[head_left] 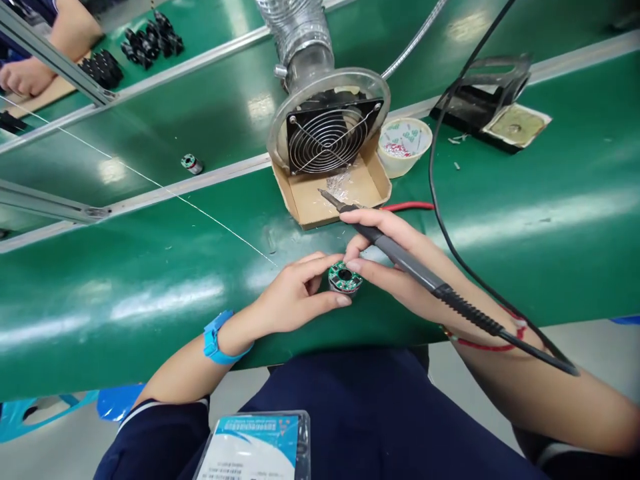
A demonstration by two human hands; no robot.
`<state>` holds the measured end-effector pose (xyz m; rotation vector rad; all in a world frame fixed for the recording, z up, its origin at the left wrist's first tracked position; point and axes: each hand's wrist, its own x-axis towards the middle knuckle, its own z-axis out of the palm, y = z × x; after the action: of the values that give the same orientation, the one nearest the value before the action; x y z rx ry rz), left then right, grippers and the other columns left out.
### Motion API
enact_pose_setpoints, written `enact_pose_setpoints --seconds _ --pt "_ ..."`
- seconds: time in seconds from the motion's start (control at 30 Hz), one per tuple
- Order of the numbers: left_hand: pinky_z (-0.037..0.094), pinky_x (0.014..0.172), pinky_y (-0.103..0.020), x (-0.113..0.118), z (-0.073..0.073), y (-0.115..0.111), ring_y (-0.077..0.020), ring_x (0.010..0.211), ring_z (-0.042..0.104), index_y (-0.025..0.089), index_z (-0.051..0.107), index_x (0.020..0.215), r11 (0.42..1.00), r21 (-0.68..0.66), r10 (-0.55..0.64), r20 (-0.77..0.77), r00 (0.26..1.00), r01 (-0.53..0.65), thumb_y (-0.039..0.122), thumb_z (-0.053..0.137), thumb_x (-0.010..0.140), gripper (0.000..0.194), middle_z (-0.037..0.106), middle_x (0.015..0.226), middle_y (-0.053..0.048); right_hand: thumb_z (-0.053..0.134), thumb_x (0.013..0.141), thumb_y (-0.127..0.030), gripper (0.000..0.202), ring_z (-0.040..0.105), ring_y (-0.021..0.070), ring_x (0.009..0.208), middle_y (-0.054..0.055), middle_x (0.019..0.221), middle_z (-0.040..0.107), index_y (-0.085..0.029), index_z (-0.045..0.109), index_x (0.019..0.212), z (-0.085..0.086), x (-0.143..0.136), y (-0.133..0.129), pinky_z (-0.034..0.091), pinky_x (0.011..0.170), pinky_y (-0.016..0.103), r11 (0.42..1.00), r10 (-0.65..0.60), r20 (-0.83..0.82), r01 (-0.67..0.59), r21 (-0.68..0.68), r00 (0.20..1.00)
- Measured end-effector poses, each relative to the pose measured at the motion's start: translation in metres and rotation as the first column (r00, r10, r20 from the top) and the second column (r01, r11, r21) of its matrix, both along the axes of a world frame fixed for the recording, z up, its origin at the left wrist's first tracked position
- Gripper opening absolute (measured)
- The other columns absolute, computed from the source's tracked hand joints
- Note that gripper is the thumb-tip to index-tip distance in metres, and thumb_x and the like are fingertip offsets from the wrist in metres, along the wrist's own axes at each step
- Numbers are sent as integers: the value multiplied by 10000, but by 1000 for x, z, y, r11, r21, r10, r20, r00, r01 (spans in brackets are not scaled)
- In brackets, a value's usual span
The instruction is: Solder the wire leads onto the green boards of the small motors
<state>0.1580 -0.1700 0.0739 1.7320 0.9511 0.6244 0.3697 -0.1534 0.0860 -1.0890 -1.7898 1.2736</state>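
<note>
My left hand (287, 297) is closed around the side of a small round motor (345, 285), thumb in front and fingers behind. On the motor's top sits a green ring-shaped circuit board with a dark hole in the middle. My right hand (395, 267) grips a soldering iron (407, 262), whose bare tip points up and left over a cardboard tray (305, 207). Thumb and a finger of that hand also reach the board's right edge; whether they pinch something small is unclear. A thin pale wire (220, 223) runs from the upper left down to my left hand.
A fume extractor fan (327, 140) with a foil duct stands behind the tray, which holds silvery scraps. Right of it are a tape roll (405, 143) and a soldering iron stand (500, 110). Another motor (191, 164) stands back left. A co-worker's hand (27, 77) shows upper left.
</note>
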Motion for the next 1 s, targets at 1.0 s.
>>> enact_pose_setpoints --seconds 1.0 --pt "382 618 -244 -1 -2 -4 -101 646 443 126 673 1160 990 113 -72 -103 992 84 421 657 915 383 486 773 19 521 910 -187 350 617 90 756 -22 865 636 -222 502 1258 -4 -3 -7 507 747 227 993 47 113 -58 99 992"
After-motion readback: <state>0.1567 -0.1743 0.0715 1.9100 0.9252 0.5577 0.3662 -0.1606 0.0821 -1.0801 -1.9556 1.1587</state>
